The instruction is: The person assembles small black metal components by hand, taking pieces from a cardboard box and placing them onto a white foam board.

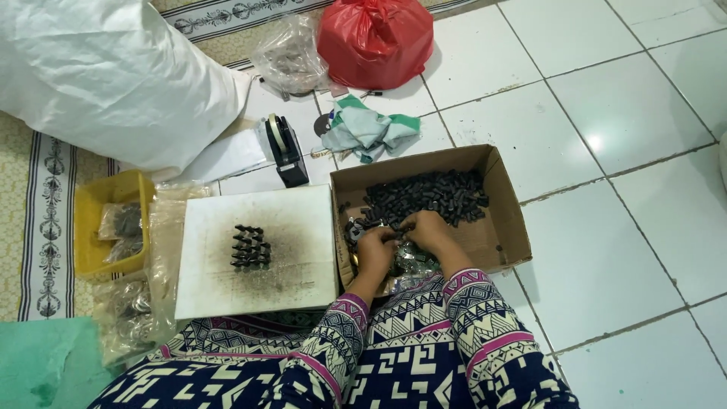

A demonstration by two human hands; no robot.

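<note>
Hands (376,250) (429,229) knuckles-up in box (505,212)

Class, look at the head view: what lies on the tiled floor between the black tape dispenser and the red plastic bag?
In the head view, a crumpled green-and-white cloth lies between the black tape dispenser and the red plastic bag.

hands: left hand (375,248) and right hand (428,229) side by side inside cardboard box (506,216), fingers curled among small dark parts (428,195)
white board (303,227): just left of box, rows of dark parts (251,248) standing
tape dispenser (286,150): behind board
</note>
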